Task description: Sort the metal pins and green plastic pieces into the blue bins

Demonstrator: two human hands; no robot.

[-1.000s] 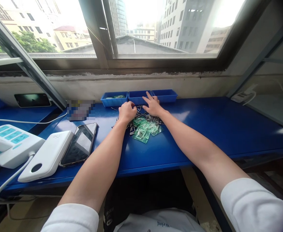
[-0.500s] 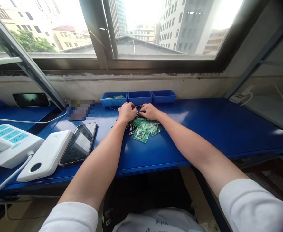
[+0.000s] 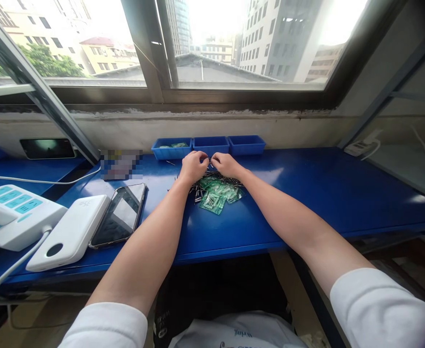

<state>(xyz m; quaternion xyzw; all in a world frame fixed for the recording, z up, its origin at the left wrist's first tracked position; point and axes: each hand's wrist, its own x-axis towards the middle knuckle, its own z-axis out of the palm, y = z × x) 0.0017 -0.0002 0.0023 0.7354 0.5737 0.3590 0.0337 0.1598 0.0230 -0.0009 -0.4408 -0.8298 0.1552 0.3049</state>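
Note:
My left hand and my right hand are close together above a pile on the blue table, fingertips almost meeting. Both have their fingers curled into a pinch; small dark bits show between them, too small to name. Under and around the hands lies a heap of thin dark metal pieces like screws. On its near side are several green-tinted clear bags with slim pieces inside. One loose thin piece lies left of my left hand.
Three blue bins stand in a row against the wall; the left bin holds small bags. On the left are a phone, a white power bank, a power strip and cables. Another phone leans at the back left.
My hands have lifted slightly from the heap, and their fingertips have drawn nearer each other. The bags and bins stay where they were.

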